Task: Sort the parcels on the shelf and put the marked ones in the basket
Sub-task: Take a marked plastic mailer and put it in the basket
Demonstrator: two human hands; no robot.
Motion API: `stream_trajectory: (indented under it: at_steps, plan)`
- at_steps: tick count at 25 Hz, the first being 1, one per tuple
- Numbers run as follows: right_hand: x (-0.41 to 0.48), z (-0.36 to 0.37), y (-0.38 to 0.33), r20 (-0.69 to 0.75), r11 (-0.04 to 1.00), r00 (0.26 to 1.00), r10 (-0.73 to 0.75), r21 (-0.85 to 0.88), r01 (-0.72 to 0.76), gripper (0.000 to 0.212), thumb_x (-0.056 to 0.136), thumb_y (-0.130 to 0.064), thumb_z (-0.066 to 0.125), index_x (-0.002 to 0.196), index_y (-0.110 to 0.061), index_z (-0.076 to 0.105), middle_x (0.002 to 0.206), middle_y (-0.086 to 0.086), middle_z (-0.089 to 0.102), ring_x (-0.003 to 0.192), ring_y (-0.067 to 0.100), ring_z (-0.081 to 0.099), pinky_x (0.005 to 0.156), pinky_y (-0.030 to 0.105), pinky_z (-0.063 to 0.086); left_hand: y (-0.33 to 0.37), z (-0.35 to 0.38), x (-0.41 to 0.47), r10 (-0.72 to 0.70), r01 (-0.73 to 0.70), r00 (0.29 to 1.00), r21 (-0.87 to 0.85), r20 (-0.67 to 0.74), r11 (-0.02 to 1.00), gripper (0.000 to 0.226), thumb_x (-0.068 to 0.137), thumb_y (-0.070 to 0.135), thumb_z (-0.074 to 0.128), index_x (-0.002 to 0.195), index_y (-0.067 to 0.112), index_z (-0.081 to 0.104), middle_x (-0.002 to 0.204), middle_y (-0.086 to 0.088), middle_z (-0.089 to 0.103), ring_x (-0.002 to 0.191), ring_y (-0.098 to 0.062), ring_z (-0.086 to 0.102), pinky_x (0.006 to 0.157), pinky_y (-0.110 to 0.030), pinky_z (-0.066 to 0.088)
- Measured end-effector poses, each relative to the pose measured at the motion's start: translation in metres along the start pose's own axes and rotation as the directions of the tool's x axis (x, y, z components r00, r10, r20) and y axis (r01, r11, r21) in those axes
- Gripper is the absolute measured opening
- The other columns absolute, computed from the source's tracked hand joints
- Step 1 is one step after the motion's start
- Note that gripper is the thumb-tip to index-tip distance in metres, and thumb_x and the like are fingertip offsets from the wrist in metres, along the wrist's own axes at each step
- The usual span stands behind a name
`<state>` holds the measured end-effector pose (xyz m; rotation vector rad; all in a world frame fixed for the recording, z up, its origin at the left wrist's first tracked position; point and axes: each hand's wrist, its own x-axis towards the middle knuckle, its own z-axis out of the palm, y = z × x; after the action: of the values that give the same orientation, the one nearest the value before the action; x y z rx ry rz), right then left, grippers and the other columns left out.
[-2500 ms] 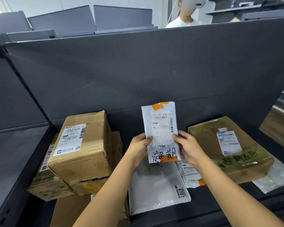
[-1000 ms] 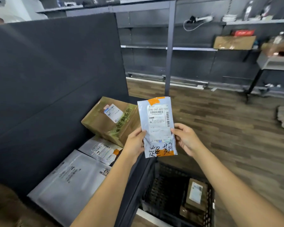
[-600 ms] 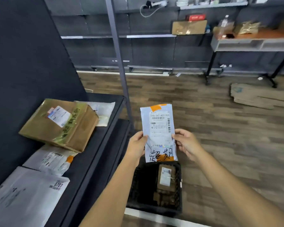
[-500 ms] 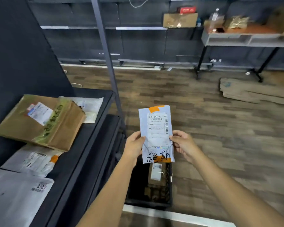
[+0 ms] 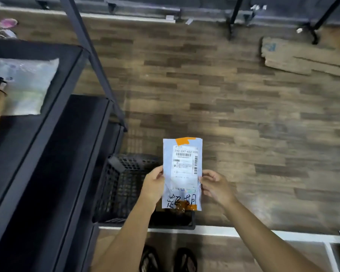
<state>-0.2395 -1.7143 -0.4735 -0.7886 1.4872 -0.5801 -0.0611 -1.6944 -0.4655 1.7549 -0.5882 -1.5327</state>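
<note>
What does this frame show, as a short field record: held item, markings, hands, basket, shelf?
held item: white mailer parcel, upright, above the basket
markings: handwritten black characters, orange tape at top and bottom, barcode label
left hand: grips the left edge
right hand: grips the right edge
basket: black mesh crate on the floor beside the shelf
shelf: plastic bag parcel on top tier

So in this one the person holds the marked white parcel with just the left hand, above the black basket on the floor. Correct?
Not quite. The head view shows both hands on the marked white parcel: the left hand grips its left edge and the right hand its right edge. The rest stands: the parcel is held above the black basket on the floor.
</note>
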Motion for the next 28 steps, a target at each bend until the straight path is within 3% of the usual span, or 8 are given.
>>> stream_trajectory:
  at_steps: [7,12,15,18,20,22,24,28]
  plan:
    - [0.116,0.028,0.120,-0.065,0.993,0.992,0.109,-0.038,-0.111,0.025,0.091,0.000,0.053,0.083,-0.021,0.063,0.083,0.000,0.068,0.072,0.013,0.061,0.072,0.032,0.049,-0.113,-0.009,0.121,-0.180,0.180,0.984,0.016,0.013,0.984,0.045,0.098,-0.001,0.032,0.141,0.008,0.043,0.139,-0.006,0.052,0.122,-0.022,0.053,0.102,-0.033,0.043]
    - [0.180,0.041,0.191,-0.155,0.975,0.980,0.126,-0.161,-0.151,0.020,0.091,-0.002,0.054,0.106,-0.007,0.066,0.105,0.010,0.069,0.094,0.024,0.064,0.090,0.041,0.050,-0.182,-0.007,0.181,-0.182,0.178,0.983,0.085,0.038,0.980,0.040,0.096,-0.001,0.035,0.112,0.030,0.054,0.092,0.018,0.064,0.079,0.004,0.061,0.058,-0.006,0.048]
    - [0.208,0.049,0.216,-0.191,0.948,0.978,0.079,-0.289,-0.133,0.034,0.091,0.002,0.046,0.119,-0.007,0.062,0.112,0.012,0.068,0.097,0.024,0.064,0.080,0.034,0.051,-0.215,0.002,0.211,-0.183,0.168,0.979,0.142,0.092,0.975,0.043,0.095,-0.001,0.036,0.124,0.020,0.059,0.116,0.004,0.067,0.106,-0.009,0.062,0.079,-0.016,0.049]
    - [0.231,0.052,0.237,-0.172,0.887,0.985,0.020,-0.452,-0.097,0.049,0.092,0.003,0.035,0.133,-0.014,0.054,0.119,0.013,0.065,0.103,0.030,0.062,0.077,0.029,0.049,-0.240,0.012,0.236,-0.159,0.141,0.984,0.189,0.080,0.972,0.049,0.095,0.000,0.036,0.140,0.017,0.046,0.117,0.008,0.062,0.084,0.003,0.056,0.071,-0.011,0.042]
    - [0.236,0.056,0.246,-0.159,0.882,0.987,0.020,-0.462,-0.092,0.051,0.093,0.002,0.032,0.141,-0.013,0.043,0.112,0.004,0.063,0.094,0.019,0.059,0.072,0.023,0.042,-0.248,0.020,0.248,-0.128,0.103,0.987,0.239,0.093,0.966,0.053,0.094,-0.001,0.035,0.142,0.021,0.043,0.132,0.008,0.054,0.095,0.003,0.057,0.083,-0.015,0.047]
    - [0.236,0.064,0.247,-0.121,0.860,0.993,0.003,-0.507,-0.064,0.053,0.095,0.000,0.032,0.147,-0.007,0.027,0.136,0.002,0.047,0.125,0.017,0.044,0.095,0.022,0.035,-0.251,0.028,0.254,-0.079,0.043,0.989,0.271,0.123,0.962,0.055,0.094,-0.004,0.033,0.145,0.016,0.038,0.148,-0.001,0.042,0.123,-0.009,0.050,0.104,-0.023,0.042]
    - [0.239,0.068,0.245,-0.100,0.815,0.995,-0.025,-0.578,-0.037,0.056,0.096,-0.002,0.032,0.149,-0.006,0.019,0.157,0.005,0.020,0.145,0.017,0.017,0.109,0.023,0.019,-0.250,0.036,0.259,-0.060,0.024,0.992,0.308,0.107,0.951,0.055,0.095,-0.003,0.034,0.147,0.013,0.033,0.149,-0.002,0.038,0.107,0.000,0.051,0.082,0.004,0.038]
    - [0.250,0.061,0.235,-0.125,0.848,0.992,-0.022,-0.528,-0.048,0.059,0.091,0.001,0.033,0.149,-0.010,0.025,0.157,0.005,0.024,0.137,0.026,0.035,0.108,0.036,0.036,-0.249,0.041,0.264,-0.105,0.071,0.991,0.336,0.084,0.939,0.054,0.098,0.004,0.036,0.150,0.017,0.025,0.138,-0.006,0.046,0.062,0.009,0.028,0.041,0.006,0.026]
